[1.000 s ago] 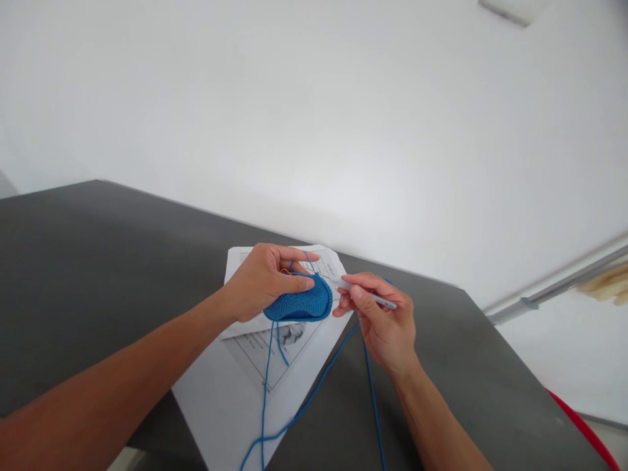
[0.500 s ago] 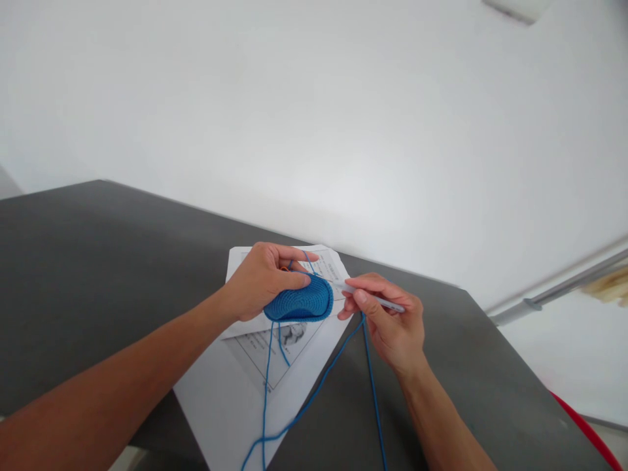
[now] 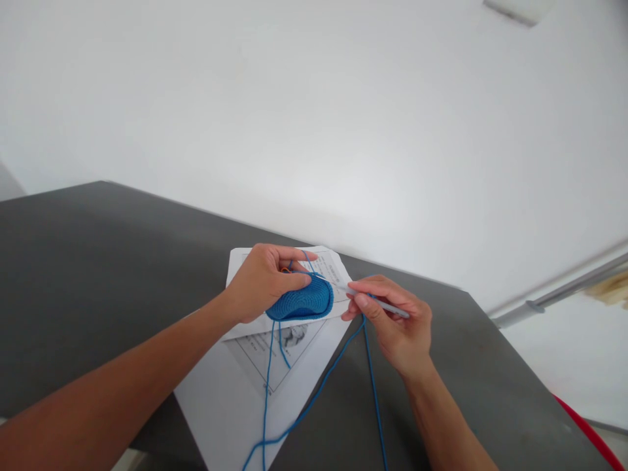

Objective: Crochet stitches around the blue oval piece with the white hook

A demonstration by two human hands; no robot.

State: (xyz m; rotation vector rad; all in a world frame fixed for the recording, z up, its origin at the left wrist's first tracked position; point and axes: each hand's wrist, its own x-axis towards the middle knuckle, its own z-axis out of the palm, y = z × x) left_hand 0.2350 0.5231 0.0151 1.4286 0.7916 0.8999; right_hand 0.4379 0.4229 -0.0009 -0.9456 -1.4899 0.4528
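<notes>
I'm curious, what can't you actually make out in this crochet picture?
Head view:
- Tip of the crochet hook: too thin where it meets the blue crochet piece.
- Print on the paper sheet: too small, partly under the left hand.
- Blue yarn: cut off by the bottom edge.

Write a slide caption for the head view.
Left hand grips a blue crochet piece while right hand holds a hook at its edge, over printed sheets.

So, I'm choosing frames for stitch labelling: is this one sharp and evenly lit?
Head view: light soft and even, no glare; blue crochet piece, hook, left hand and right hand fairly sharp; the right edge near the grey pole is smeared.
</notes>
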